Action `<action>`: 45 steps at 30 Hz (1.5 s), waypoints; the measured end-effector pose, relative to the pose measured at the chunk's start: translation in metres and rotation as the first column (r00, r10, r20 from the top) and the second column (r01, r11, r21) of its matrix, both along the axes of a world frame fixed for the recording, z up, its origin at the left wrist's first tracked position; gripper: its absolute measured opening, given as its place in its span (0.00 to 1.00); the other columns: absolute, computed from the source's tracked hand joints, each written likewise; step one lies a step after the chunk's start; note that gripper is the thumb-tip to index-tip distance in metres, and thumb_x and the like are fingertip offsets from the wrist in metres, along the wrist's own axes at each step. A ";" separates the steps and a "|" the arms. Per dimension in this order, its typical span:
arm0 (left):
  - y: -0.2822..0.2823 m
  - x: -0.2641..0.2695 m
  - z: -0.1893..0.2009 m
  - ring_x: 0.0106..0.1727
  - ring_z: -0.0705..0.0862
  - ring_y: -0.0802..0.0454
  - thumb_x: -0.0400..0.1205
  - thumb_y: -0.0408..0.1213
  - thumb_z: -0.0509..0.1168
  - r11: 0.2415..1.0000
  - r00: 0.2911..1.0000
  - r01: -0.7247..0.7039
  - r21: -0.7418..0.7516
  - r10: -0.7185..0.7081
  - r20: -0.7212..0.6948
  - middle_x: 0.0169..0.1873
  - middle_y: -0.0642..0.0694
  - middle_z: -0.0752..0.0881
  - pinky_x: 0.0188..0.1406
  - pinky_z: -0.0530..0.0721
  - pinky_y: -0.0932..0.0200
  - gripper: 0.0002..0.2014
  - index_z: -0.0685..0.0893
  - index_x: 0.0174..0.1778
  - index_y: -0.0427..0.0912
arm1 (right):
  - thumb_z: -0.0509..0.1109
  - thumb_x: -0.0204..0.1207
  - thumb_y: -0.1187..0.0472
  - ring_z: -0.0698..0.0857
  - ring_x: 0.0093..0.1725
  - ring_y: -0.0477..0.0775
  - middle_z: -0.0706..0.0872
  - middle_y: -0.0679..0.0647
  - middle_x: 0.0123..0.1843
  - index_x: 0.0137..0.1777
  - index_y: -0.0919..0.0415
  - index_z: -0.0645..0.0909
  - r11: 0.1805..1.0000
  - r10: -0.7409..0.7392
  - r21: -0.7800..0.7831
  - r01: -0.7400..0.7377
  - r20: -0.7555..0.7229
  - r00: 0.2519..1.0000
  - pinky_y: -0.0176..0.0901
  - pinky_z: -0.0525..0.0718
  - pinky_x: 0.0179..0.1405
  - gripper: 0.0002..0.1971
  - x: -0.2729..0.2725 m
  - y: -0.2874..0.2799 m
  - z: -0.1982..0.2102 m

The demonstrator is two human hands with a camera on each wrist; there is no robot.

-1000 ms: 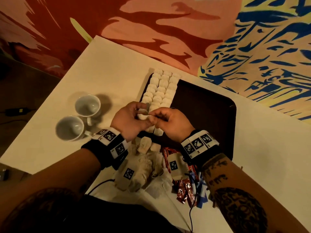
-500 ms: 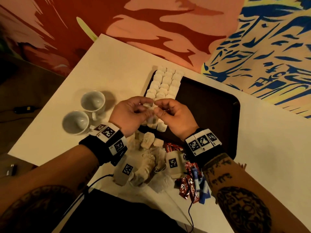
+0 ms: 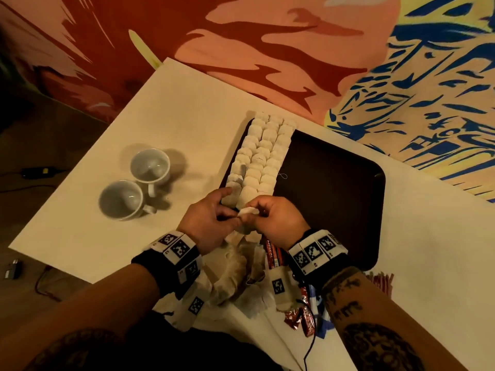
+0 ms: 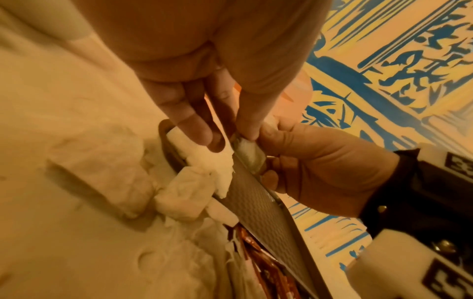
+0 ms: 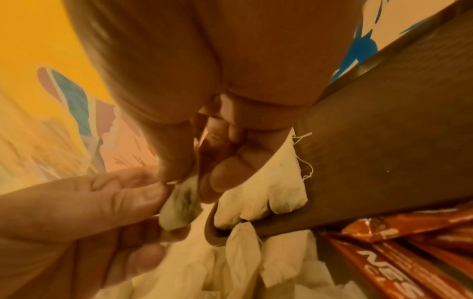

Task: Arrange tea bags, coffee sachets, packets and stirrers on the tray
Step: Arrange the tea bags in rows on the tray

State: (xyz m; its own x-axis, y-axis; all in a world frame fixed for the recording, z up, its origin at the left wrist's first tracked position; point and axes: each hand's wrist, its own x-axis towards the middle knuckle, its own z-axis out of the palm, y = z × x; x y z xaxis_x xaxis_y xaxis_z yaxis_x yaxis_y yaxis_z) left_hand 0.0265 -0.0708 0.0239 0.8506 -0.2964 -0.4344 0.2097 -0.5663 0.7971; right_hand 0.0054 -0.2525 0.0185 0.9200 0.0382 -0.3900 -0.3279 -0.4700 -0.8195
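Note:
A dark brown tray (image 3: 334,188) lies on the white table, with three rows of pale tea bags (image 3: 263,156) along its left side. Over the near end of those rows, my left hand (image 3: 227,211) and right hand (image 3: 258,212) together pinch one small tea bag (image 3: 247,211). The left forefinger stretches toward the end of the left row. In the left wrist view the pinched tea bag (image 4: 249,152) sits between both thumbs above the tray's rim (image 4: 256,198). In the right wrist view it (image 5: 180,204) hangs between the two hands.
Loose tea bags (image 3: 235,269) are heaped at the table's near edge under my wrists. Red coffee sachets (image 3: 272,254) and blue packets (image 3: 318,303) lie beside them, with red stirrers (image 3: 380,283) right of my right wrist. Two white cups (image 3: 150,166) stand to the left.
Both hands have kept the tea bag between them and drifted slightly toward the tray's near edge. The left forefinger has reached out to the left row's end.

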 end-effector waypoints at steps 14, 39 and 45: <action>0.041 0.006 -0.029 0.45 0.88 0.57 0.82 0.43 0.67 0.977 0.976 -0.190 0.100 0.199 -0.088 0.43 0.57 0.90 0.51 0.87 0.53 0.09 0.79 0.50 0.65 | 0.73 0.78 0.54 0.85 0.53 0.54 0.88 0.50 0.52 0.49 0.48 0.85 0.899 0.136 -0.400 -0.176 -0.126 0.983 0.46 0.85 0.54 0.02 0.062 0.027 -0.023; 0.043 0.021 -0.029 0.45 0.87 0.55 0.83 0.40 0.66 0.983 0.976 -0.170 0.071 0.178 -0.121 0.45 0.56 0.89 0.50 0.86 0.54 0.12 0.79 0.57 0.63 | 0.77 0.75 0.53 0.84 0.55 0.56 0.86 0.52 0.56 0.58 0.48 0.81 0.794 0.210 -0.540 -0.279 -0.186 0.960 0.52 0.86 0.57 0.13 0.080 0.035 -0.012; 0.046 0.018 -0.023 0.42 0.84 0.61 0.84 0.41 0.66 0.983 0.987 -0.144 0.114 0.150 -0.050 0.45 0.60 0.85 0.36 0.76 0.68 0.10 0.78 0.58 0.62 | 0.81 0.68 0.50 0.80 0.54 0.54 0.79 0.49 0.57 0.56 0.48 0.75 0.799 0.124 -0.584 -0.140 -0.069 0.990 0.52 0.84 0.54 0.21 0.074 0.030 -0.015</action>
State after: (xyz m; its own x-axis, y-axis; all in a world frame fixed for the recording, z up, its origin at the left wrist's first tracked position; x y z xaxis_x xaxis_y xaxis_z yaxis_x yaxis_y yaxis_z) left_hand 0.0440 -0.0250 0.0004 0.8537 -0.1178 -0.5073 0.3411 -0.6095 0.7156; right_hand 0.0796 -0.2230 0.0039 0.9122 -0.0852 -0.4007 -0.2444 -0.8981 -0.3656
